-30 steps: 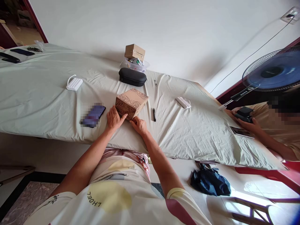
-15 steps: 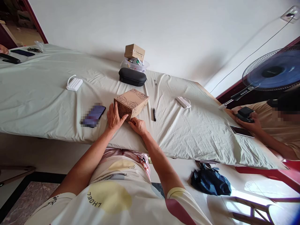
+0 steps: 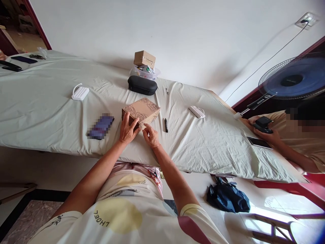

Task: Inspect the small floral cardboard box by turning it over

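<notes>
A brown cardboard box (image 3: 144, 107) printed with dark rose outlines sits on the cloth in front of me. My left hand (image 3: 127, 130) holds its near left side, fingers spread over the edge and face. At the near corner is my right hand (image 3: 151, 136), its fingers curled and its thumb and index tips close together; what they pinch there, if anything, is too small to make out. A black marker pen (image 3: 166, 125) lies right of the box. Left of my left hand is a phone (image 3: 101, 127) with a blurred screen.
Behind the box are a black zip case (image 3: 142, 85), a clear plastic basket (image 3: 144, 73) and a smaller carton (image 3: 144, 58). White power banks (image 3: 80, 93) lie on both sides. At right, a person (image 3: 304, 142) holds a dark device (image 3: 263, 124) near a fan (image 3: 291, 80).
My right hand has drawn back slightly and lifted its fingers at the box's near corner. My left hand's fingers have shifted along the box's front. The head view has turned slightly.
</notes>
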`<state>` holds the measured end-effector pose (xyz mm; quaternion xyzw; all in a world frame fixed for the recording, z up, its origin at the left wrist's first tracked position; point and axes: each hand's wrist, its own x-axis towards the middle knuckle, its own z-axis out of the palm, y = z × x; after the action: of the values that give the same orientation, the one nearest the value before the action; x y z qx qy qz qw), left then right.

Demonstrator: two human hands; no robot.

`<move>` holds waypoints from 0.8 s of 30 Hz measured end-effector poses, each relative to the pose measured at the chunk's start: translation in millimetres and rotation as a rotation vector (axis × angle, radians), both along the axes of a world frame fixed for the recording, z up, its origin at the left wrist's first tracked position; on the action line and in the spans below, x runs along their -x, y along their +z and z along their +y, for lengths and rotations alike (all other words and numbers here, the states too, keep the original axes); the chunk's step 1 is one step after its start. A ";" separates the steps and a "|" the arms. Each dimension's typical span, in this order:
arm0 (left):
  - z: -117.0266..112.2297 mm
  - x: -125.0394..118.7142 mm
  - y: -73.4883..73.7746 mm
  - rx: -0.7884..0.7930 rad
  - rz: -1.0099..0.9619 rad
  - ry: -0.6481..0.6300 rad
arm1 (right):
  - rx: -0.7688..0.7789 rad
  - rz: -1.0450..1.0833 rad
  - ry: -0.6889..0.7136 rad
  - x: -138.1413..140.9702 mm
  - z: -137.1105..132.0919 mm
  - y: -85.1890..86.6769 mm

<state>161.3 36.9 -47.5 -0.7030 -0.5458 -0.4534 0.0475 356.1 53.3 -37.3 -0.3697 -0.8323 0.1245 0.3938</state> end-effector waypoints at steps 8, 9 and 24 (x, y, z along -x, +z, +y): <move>-2.2 -0.1 -0.1 0.003 -0.011 -0.089 | 0.085 -0.176 0.052 6.9 -5.6 6.4; -2.9 -0.7 0.9 0.017 -0.020 -0.088 | 0.086 -0.167 0.029 6.2 -4.4 6.2; 6.2 17.1 -3.4 0.000 -0.221 0.032 | 0.194 0.136 -0.491 -29.5 21.1 9.5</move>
<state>144.2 43.0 -51.0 -0.6399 -0.5589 -0.5273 -0.0059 385.7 74.4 -27.8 -0.5873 -0.6735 0.1288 0.4301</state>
